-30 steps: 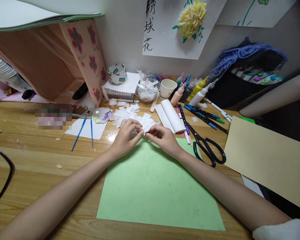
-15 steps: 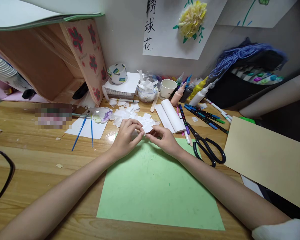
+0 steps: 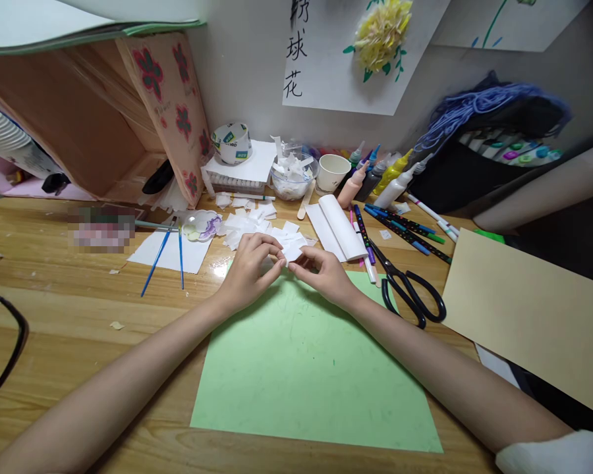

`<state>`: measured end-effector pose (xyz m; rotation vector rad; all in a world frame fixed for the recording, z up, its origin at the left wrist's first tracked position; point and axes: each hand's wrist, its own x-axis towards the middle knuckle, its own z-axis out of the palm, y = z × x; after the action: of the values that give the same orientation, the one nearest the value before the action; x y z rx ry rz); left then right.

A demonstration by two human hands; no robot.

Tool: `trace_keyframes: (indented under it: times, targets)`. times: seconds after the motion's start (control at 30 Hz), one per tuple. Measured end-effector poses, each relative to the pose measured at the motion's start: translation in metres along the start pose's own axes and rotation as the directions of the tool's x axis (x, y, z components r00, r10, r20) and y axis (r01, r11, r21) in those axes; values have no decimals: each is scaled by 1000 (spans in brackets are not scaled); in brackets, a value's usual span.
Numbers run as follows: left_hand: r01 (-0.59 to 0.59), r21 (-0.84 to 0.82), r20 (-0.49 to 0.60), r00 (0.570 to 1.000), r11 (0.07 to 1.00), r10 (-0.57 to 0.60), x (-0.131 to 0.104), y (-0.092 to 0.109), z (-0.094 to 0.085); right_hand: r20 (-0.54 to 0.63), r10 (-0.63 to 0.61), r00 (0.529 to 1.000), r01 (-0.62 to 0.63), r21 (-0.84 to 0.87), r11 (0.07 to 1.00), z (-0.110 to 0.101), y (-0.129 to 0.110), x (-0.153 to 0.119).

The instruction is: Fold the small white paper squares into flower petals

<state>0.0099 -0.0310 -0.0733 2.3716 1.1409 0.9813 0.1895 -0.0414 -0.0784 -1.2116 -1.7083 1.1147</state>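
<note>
My left hand point(image 3: 254, 266) and my right hand point(image 3: 323, 273) meet over the far edge of a green sheet of paper point(image 3: 316, 368). Between their fingertips is a small piece of white paper point(image 3: 292, 254), pinched from both sides. Both hands are closed, thumbs against fingers. Just behind them lies a heap of white paper pieces point(image 3: 242, 227), which partly blends with the held piece. A partly rolled white paper point(image 3: 343, 227) rests right of the heap. Black-handled scissors point(image 3: 408, 289) lie beside my right forearm.
A clear bowl point(image 3: 294, 178) of paper scraps, a paper cup point(image 3: 333, 172) and paint bottles point(image 3: 353, 186) stand along the wall. Markers point(image 3: 410, 230) lie at right, near a tan board point(image 3: 528, 309). Paintbrushes point(image 3: 157, 263) rest on white paper at left, before a flowered box point(image 3: 170, 112).
Hands and the white paper piece keep nearly the same place and grip. The whole view has shifted very slightly.
</note>
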Motion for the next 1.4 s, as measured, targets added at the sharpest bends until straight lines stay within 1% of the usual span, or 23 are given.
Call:
trace_keyframes:
  times: [0.17,0.43,0.63,0.77,1.0,1.23,1.33,1.4]
  targets:
    - [-21,5,0,1000,1000,21,1,2,-2,1,12,1000,-12,7,1000,0,1,0]
    - [-95,-13,-14,995,995,95,-1,0,-1,-16,11,1000,-10,80,997,-1,2,1]
    - [-151,-29,-67,987,988,149,-4,-5,3,2,-17,1000,17,109,994,-1,4,1]
    - [-139,-27,-84,987,990,137,-4,-5,3,7,-24,1000,23,79,997,-1,4,1]
    - [-120,-30,-65,991,992,117,-4,-3,2,14,-26,1000,25,28,999,-1,3,0]
    - [-66,-5,-6,998,998,66,-4,-1,1,16,-104,994,105,-118,987,2,-4,-5]
    - [-59,2,-3,998,998,59,-3,1,0,8,-127,992,127,-125,984,3,-4,-5]
    - [-50,11,-11,999,999,50,-2,1,0,-7,-120,993,119,-114,986,3,-3,-5]
